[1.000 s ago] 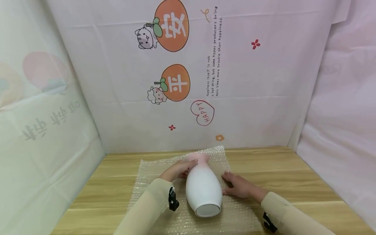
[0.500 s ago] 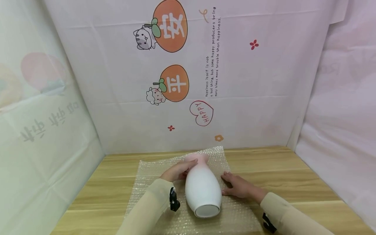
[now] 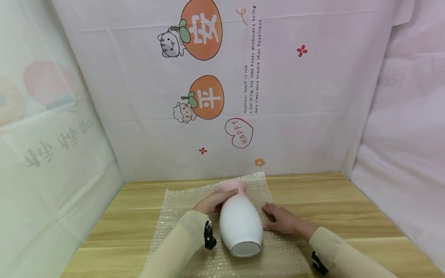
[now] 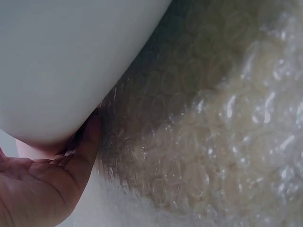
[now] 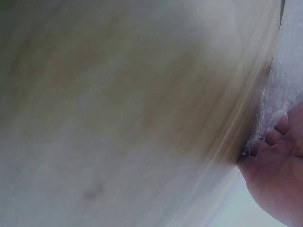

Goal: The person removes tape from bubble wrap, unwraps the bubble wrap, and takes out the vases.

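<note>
A white vase (image 3: 241,222) with a pink neck lies on its side on bubble wrap (image 3: 187,200), its base facing me in the head view. My left hand (image 3: 213,201) holds it at the neck, thumb across the top. In the left wrist view, the left fingers (image 4: 85,153) reach beneath the vase's body. My right hand (image 3: 283,220) rests on the wrap's right edge, just beside the vase. The right wrist view has crinkled plastic by that hand's fingertips (image 5: 255,146); whether they pinch it is hard to see.
Underneath is a wood-grain table (image 3: 326,204). A printed white cloth (image 3: 295,127) hangs behind it, and more cloth closes off the left and right sides. Each sleeve has a black clip (image 3: 209,235) at the wrist.
My left hand has shifted slightly to the right, its thumb further across the vase's neck. The vase, bubble wrap and right hand look the same.
</note>
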The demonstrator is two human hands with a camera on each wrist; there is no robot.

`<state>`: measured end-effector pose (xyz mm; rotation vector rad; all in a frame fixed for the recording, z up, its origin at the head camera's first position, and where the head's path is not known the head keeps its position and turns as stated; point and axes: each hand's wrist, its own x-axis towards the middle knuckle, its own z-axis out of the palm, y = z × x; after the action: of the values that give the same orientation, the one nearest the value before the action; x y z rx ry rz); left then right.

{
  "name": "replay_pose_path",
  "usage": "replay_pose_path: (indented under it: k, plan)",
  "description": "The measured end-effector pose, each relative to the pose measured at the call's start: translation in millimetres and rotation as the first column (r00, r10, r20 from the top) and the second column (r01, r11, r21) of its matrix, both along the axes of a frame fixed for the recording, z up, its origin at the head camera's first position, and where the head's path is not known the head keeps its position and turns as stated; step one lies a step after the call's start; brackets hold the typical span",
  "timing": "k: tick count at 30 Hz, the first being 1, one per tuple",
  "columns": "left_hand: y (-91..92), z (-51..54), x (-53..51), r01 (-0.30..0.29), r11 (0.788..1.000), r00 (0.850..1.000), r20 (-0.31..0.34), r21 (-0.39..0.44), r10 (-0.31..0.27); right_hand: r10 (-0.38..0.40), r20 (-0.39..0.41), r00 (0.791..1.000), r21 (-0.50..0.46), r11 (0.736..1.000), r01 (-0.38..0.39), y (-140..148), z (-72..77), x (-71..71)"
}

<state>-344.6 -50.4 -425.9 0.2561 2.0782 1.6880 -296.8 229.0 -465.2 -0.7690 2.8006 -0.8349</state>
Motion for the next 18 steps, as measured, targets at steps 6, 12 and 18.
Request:
replay_pose_path:
  k: [6, 12, 18]
  plan:
    - [3.7, -2.0, -3.9, 0.002, 1.000, 1.000, 0.018, -0.021, -0.002, -0.005, 0.018, 1.000, -0.003, 1.000, 0.005, 0, 1.2, 0.1]
    - [5.6, -8.9, -10.1, -0.016, 0.999, 1.000, 0.007, -0.036, 0.016, -0.025, 0.044, 0.999, -0.001, 1.000, 0.026, 0, -0.9, -2.0]
    - [12.6, -20.7, -23.8, -0.092, 0.991, 0.995, 0.027, -0.102, 0.095, -0.031, 0.040, 0.999, 0.001, 1.000, 0.031, 0, -1.5, -2.9]
